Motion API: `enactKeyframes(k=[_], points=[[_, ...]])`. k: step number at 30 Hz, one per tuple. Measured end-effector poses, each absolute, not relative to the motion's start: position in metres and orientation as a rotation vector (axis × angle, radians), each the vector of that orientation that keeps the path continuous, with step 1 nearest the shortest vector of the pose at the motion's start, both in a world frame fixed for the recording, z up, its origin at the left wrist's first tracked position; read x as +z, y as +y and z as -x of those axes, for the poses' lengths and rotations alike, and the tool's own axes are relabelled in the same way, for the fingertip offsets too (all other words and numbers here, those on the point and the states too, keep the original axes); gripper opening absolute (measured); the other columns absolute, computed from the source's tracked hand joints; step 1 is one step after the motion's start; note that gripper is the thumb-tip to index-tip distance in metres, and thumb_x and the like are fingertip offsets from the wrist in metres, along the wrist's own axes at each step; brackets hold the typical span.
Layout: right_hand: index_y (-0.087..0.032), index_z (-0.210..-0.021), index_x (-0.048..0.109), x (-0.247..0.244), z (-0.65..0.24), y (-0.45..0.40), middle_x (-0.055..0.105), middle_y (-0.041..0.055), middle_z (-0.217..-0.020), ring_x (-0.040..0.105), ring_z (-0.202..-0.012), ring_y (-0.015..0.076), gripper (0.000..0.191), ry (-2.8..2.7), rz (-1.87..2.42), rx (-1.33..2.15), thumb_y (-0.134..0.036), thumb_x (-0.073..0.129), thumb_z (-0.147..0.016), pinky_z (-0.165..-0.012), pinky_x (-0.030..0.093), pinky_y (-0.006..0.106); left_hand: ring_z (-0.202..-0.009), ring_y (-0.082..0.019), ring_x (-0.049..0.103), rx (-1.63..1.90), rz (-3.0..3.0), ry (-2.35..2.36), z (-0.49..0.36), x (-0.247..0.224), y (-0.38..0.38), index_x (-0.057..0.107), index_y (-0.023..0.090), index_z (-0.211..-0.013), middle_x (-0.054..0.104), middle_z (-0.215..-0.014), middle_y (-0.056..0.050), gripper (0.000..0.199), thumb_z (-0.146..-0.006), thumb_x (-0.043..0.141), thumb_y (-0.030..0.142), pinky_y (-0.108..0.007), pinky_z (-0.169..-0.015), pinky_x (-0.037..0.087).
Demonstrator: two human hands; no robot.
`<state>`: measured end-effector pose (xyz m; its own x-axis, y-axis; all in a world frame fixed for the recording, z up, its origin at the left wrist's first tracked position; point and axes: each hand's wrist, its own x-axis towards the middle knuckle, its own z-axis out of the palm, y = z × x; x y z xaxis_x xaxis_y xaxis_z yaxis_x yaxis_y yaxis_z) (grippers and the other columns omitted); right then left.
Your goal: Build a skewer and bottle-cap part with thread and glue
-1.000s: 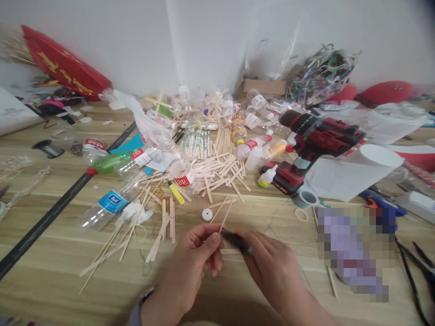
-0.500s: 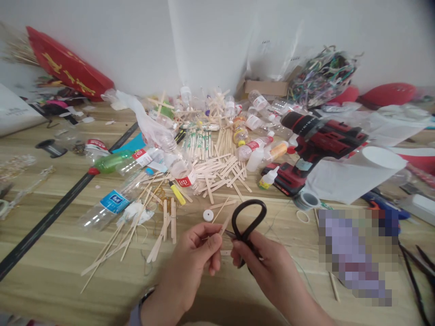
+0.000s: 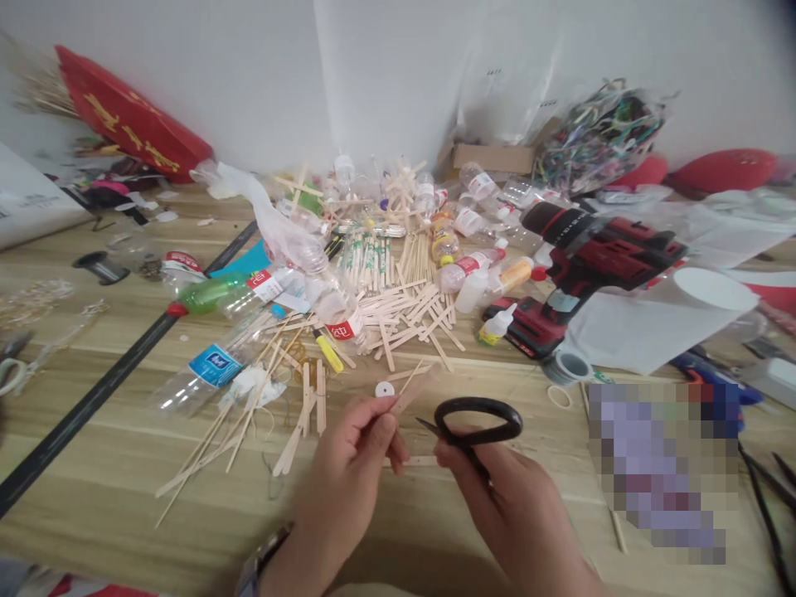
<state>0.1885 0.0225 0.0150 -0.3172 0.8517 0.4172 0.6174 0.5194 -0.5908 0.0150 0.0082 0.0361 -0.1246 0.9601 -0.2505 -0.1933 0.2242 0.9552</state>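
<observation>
My left hand (image 3: 348, 468) is closed, pinching a flat wooden craft stick (image 3: 418, 391) between thumb and fingers; the stick points up and to the right. My right hand (image 3: 513, 493) is wrapped round black-handled scissors (image 3: 482, 404), with a handle loop sticking up above the fingers. The pointed metal tip faces the left hand and stands a little apart from the stick. Beyond the left hand lie a white disc (image 3: 384, 389) and a thin bamboo skewer. Another craft stick (image 3: 423, 460) lies on the table between the hands.
A red cordless drill (image 3: 597, 265) stands at the right, beside a small glue bottle (image 3: 496, 325). Plastic bottles (image 3: 339, 311) and piled craft sticks (image 3: 404, 319) cover the middle. A long black rod (image 3: 93, 390) crosses the left. A grey tape roll (image 3: 567, 367) lies near the drill.
My right hand has drawn back to the right with the scissors, and their handle loop has tipped over to a flatter angle. The scissor tip is now farther from the stick.
</observation>
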Motion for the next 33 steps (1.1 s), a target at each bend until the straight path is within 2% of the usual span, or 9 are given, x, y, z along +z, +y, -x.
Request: enactKeyframes(k=[2,6,12,16,19,23,25,29,33], points=[[-0.02,-0.097,0.065,0.018,-0.186,0.024,0.072,0.0018,-0.064,0.068,-0.049,0.0157,0.02,-2.101,1.182,0.35,-0.025,0.046,-0.098,-0.046,0.046,0.02,-0.06,-0.013,0.061,1.186,-0.947,1.345,-0.017,0.035,0.006,0.064,0.015,-0.101,0.063,-0.067,0.001,0.03,-0.09,0.06,0.043,-0.024,-0.062,0.051],[-0.019,-0.099,0.066,0.023,-0.179,0.027,0.069,0.0005,-0.058,0.065,-0.043,0.0147,0.028,-2.117,1.17,0.253,-0.027,0.039,-0.101,-0.041,0.042,0.02,-0.061,-0.016,0.066,1.071,-1.02,1.432,-0.022,0.033,0.002,0.058,0.018,-0.107,0.067,-0.078,-0.003,0.033,-0.095,0.047,0.046,-0.024,-0.052,0.049],[-0.019,-0.076,0.06,0.022,-0.176,0.029,0.063,-0.0009,-0.05,0.06,-0.038,0.0125,0.039,-2.125,1.131,0.09,-0.028,0.035,-0.103,-0.039,0.037,0.022,-0.049,-0.013,0.059,0.955,-1.204,1.601,-0.025,0.032,-0.001,0.059,0.021,-0.11,0.071,-0.08,-0.004,0.027,-0.096,0.046,0.039,-0.025,-0.054,0.045],[-0.017,-0.087,0.063,0.02,-0.179,0.028,0.068,0.0017,-0.06,0.066,-0.047,0.0148,0.035,-2.199,1.076,0.01,-0.024,0.033,-0.103,-0.043,0.041,0.023,-0.067,-0.023,0.067,0.971,-1.381,1.716,-0.024,0.031,-0.001,0.066,0.022,-0.108,0.074,-0.081,-0.008,0.024,-0.092,0.05,0.03,-0.03,-0.063,0.045],[-0.017,-0.087,0.063,0.02,-0.178,0.027,0.07,0.0015,-0.062,0.066,-0.047,0.0149,0.033,-2.17,1.098,0.116,-0.026,0.035,-0.103,-0.043,0.043,0.023,-0.077,-0.03,0.069,0.93,-1.515,1.77,-0.022,0.023,-0.001,0.069,0.02,-0.11,0.075,-0.089,-0.014,0.028,-0.091,0.05,0.028,-0.035,-0.067,0.045],[-0.02,-0.076,0.059,0.021,-0.176,0.026,0.068,-0.0038,-0.055,0.064,-0.042,0.0099,0.03,-2.042,1.226,0.597,-0.026,0.043,-0.1,-0.042,0.045,0.016,-0.087,-0.032,0.068,0.991,-1.589,1.699,-0.018,0.01,-0.004,0.066,0.023,-0.121,0.075,-0.101,-0.014,0.036,-0.088,0.054,0.02,-0.037,-0.074,0.045],[-0.02,-0.074,0.059,0.02,-0.177,0.026,0.068,-0.0025,-0.054,0.065,-0.043,0.0109,0.032,-2.051,1.229,0.552,-0.028,0.043,-0.1,-0.041,0.044,0.017,-0.084,-0.031,0.068,1.023,-1.558,1.683,-0.018,0.01,-0.004,0.067,0.024,-0.119,0.075,-0.097,-0.013,0.035,-0.086,0.057,0.018,-0.036,-0.073,0.045],[-0.018,-0.084,0.066,0.017,-0.178,0.027,0.072,0.0041,-0.061,0.067,-0.047,0.0164,0.036,-2.131,1.11,0.118,-0.028,0.036,-0.101,-0.041,0.043,0.022,-0.072,-0.029,0.066,0.965,-1.491,1.732,-0.021,0.017,-0.003,0.071,0.022,-0.108,0.073,-0.081,-0.012,0.026,-0.088,0.055,0.024,-0.033,-0.063,0.042],[-0.02,-0.074,0.061,0.019,-0.176,0.028,0.068,-0.0023,-0.053,0.064,-0.041,0.0113,0.033,-2.063,1.208,0.565,-0.025,0.041,-0.1,-0.04,0.044,0.017,-0.073,-0.03,0.066,0.962,-1.597,1.762,-0.022,0.018,-0.002,0.069,0.022,-0.114,0.074,-0.086,-0.014,0.03,-0.088,0.055,0.023,-0.034,-0.065,0.041]])
